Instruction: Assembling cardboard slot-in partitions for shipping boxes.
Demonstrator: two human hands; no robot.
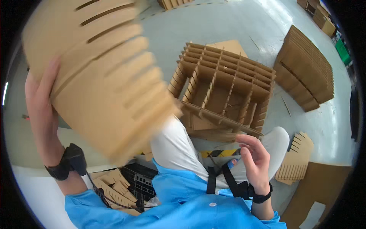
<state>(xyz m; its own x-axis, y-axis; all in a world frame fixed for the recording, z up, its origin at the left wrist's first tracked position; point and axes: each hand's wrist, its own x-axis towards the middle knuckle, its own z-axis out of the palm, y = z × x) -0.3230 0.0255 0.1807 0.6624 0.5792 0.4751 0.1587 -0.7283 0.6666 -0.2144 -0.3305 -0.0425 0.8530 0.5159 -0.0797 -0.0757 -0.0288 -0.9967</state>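
My left hand (42,86) grips a large tan slotted cardboard divider (95,95), raised at the left and smeared by motion along its slotted edge. Whether it is one sheet or more in the stack I cannot tell. My right hand (254,160) hangs over my lap, fingers bent and apart, with nothing seen in it. Just beyond it stands a partly filled cardboard grid (213,82), with crossed strips dense at the far side and wider cells nearer me. A loose strip (213,135) lies along the grid's near side.
A second cardboard grid block (305,70) stands on the floor at the right. Slotted pieces (295,158) and a brown cardboard sheet (324,191) lie at the lower right. A black crate (143,181) with cardboard pieces (116,187) sits at the lower left. My legs flank the grid's near side.
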